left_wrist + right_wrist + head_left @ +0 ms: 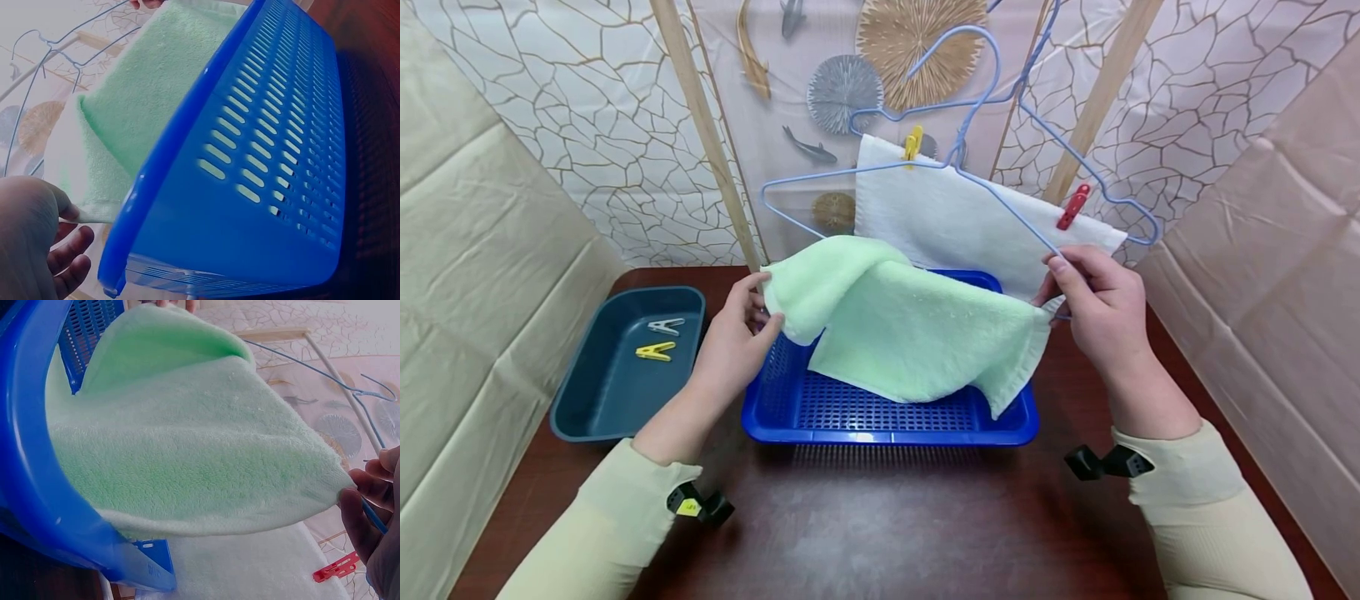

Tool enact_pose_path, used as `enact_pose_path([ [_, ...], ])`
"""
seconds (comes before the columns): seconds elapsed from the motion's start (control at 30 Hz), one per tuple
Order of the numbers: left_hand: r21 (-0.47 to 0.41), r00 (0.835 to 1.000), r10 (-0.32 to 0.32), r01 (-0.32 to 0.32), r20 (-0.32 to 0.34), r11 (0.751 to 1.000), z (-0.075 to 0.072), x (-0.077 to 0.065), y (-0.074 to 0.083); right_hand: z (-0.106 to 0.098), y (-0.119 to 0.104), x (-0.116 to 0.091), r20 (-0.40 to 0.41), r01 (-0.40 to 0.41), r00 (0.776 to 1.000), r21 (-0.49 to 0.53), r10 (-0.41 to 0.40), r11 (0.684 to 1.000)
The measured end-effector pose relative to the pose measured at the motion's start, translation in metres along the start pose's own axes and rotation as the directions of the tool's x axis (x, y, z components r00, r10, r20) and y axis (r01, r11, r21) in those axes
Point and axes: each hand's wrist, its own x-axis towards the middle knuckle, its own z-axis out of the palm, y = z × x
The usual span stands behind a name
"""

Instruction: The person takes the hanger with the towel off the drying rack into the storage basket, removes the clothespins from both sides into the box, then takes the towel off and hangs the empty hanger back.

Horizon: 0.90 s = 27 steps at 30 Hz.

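Note:
A light green towel (925, 333) is stretched between both hands above a blue perforated basket (891, 436). My left hand (733, 337) pinches its left edge between thumb and fingers; in the left wrist view the other fingers of that hand (37, 237) are loosely bent. With my right hand (1097, 304) I hold the towel's right corner together with the lower right part of a blue wire hanger (850, 171). The towel's upper edge passes across the hanger, hiding most of its bottom bar. In the right wrist view, thumb and fingers (369, 506) pinch the corner beside the blue wire.
Behind, a white towel (925, 204) hangs from another blue hanger (1060, 142), held by a yellow clothespin (913, 143) and a red clothespin (1073, 207). A dark teal tray (602, 408) at the left contains a white clothespin (666, 326) and a yellow clothespin (656, 351).

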Motion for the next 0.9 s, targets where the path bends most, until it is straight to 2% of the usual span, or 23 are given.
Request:
enact_pose_path([
  [0.27, 0.027, 1.000, -0.007, 0.006, 0.026, 1.000, 0.004, -0.002, -0.003, 0.001, 0.001, -0.001, 0.001, -0.013, 1.000, 0.013, 0.013, 1.000],
  [0.53, 0.011, 1.000, -0.006, 0.006, 0.003, 1.000, 0.002, 0.000, -0.006, 0.002, 0.002, -0.001, 0.014, 0.001, 1.000, 0.030, -0.001, 1.000],
  [0.7, 0.012, 1.000, -0.021, 0.021, -0.002, 1.000, 0.001, 0.001, -0.003, 0.004, -0.003, -0.002, 0.023, 0.015, 1.000, 0.027, -0.015, 1.000],
  [0.9, 0.021, 1.000, -0.002, 0.002, 0.003, 1.000, 0.001, 0.004, 0.002, 0.004, -0.011, -0.003, 0.031, 0.020, 0.999, 0.025, -0.021, 0.999],
])
